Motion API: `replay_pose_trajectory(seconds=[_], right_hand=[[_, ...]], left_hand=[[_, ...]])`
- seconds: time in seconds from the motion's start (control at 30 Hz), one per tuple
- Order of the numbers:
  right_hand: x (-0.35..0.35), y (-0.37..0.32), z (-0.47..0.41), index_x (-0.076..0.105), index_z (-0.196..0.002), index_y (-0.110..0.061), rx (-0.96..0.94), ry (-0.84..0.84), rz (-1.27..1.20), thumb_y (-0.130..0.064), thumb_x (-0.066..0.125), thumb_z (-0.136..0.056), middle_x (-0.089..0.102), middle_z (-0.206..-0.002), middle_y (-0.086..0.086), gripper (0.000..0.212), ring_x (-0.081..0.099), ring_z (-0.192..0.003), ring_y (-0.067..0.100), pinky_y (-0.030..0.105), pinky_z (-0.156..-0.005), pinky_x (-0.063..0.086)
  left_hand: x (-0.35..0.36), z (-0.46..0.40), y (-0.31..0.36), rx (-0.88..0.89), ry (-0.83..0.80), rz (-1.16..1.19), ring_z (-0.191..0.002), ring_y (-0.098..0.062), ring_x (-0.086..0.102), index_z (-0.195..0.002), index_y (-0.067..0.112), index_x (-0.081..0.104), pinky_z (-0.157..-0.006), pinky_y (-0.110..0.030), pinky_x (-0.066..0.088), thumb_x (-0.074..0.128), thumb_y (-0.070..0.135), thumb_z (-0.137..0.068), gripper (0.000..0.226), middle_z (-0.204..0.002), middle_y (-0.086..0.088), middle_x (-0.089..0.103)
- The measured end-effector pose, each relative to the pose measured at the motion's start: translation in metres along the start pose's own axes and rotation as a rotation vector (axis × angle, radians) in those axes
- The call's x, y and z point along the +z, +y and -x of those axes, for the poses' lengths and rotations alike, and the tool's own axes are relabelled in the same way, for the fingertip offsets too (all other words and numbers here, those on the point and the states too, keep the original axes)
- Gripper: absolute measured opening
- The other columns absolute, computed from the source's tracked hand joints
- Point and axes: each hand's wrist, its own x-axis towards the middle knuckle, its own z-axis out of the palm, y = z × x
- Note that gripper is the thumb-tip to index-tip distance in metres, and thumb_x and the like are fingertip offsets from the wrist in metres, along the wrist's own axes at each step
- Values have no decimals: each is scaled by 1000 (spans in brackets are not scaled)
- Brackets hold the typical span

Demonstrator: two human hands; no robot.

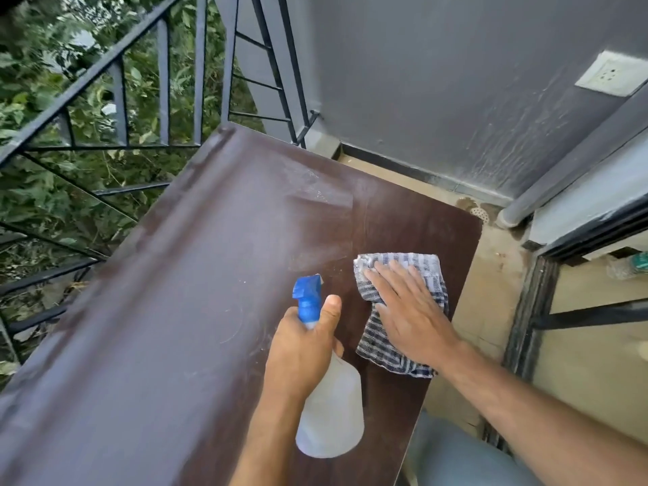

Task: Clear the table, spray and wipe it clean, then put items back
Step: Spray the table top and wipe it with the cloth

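Observation:
A dark brown table (182,310) fills the middle of the view, dusty and pale over most of its top, darker near its right side. My left hand (301,349) grips the neck of a translucent spray bottle (331,415) with a blue nozzle (308,292) that points away from me over the tabletop. My right hand (406,306) lies flat, fingers spread, on a blue-and-white checked cloth (380,352) pressed to the table near its right edge.
A black metal railing (115,100) with greenery behind runs along the table's left and far side. A grey wall (456,82) with a white socket (612,73) stands behind. Beige floor (491,275), a floor drain (478,212) and a dark door frame (533,310) lie to the right.

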Motion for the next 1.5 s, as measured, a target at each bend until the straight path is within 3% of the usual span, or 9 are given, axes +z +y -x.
replay_pose_trajectory(seconds=[0.13, 0.4, 0.6, 0.77, 0.9, 1.17, 1.27, 1.4, 1.5], right_hand=[[-3, 9, -36, 29, -154, -14, 24, -5, -13, -27, 32, -98, 30, -160, 9, 58, 19, -151, 29, 48, -124, 9], [-16, 19, -159, 22, -157, -14, 119, 17, -39, -22, 36, -101, 22, -163, 9, 58, 9, -153, 28, 43, -124, -2], [-10, 22, -127, 29, -154, -9, 0, -1, 36, -31, 26, -98, 30, -160, 12, 60, 17, -151, 31, 51, -123, 12], [-7, 27, -84, 37, -150, -4, -157, 21, 74, -26, 35, -99, 35, -158, 14, 56, 25, -149, 34, 55, -119, 24], [-10, 27, -96, 38, -151, -8, -148, 0, 42, -30, 34, -99, 37, -157, 12, 56, 27, -148, 31, 55, -118, 26], [-7, 6, -191, 24, -156, -14, 38, 22, 24, -28, 32, -99, 25, -162, 11, 59, 13, -152, 28, 47, -125, 6], [-5, -1, -172, 27, -154, -12, 2, 34, 36, -25, 33, -97, 29, -161, 13, 59, 17, -151, 31, 49, -124, 11], [5, -18, -98, 44, -146, -2, -208, 97, 29, -16, 39, -93, 46, -150, 16, 54, 35, -144, 36, 56, -116, 31], [19, -25, -43, 46, -144, 0, -372, 112, 33, -14, 47, -93, 43, -153, 14, 53, 33, -146, 35, 55, -117, 29]], left_hand=[[-5, 7, -4, 4, 9, -16, -65, -12, 67, -102, 16, 56, -73, -32, 53, 42, 64, -94, 51, -74, -1, 75], [-10, -2, -4, -89, 77, 43, -67, -10, 68, -100, 19, 54, -66, -26, 45, 44, 65, -94, 47, -73, 0, 75], [-16, -21, 7, -135, 118, 120, -66, -11, 68, -95, 17, 57, -73, -32, 51, 46, 65, -91, 50, -67, 0, 76], [-15, -39, 13, -147, 107, 131, -65, -10, 68, -93, 16, 56, -70, -32, 48, 45, 66, -88, 51, -66, 1, 75], [-13, -48, 18, -157, 131, 147, -64, -8, 68, -95, 15, 57, -66, -28, 45, 46, 64, -92, 50, -68, 0, 76], [-16, -45, 23, -166, 179, 188, -67, -11, 69, -97, 15, 55, -65, -27, 44, 45, 61, -95, 46, -72, -3, 77], [-18, -41, 18, -165, 183, 200, -67, -11, 69, -95, 15, 55, -68, -30, 46, 45, 62, -94, 48, -69, -2, 77], [-22, -34, 12, -156, 166, 229, -64, -11, 68, -93, 13, 56, -68, -30, 48, 45, 64, -90, 53, -68, -2, 76], [-25, -29, 8, -146, 152, 233, -63, -11, 68, -93, 14, 57, -66, -28, 47, 46, 65, -91, 53, -70, -3, 77]])
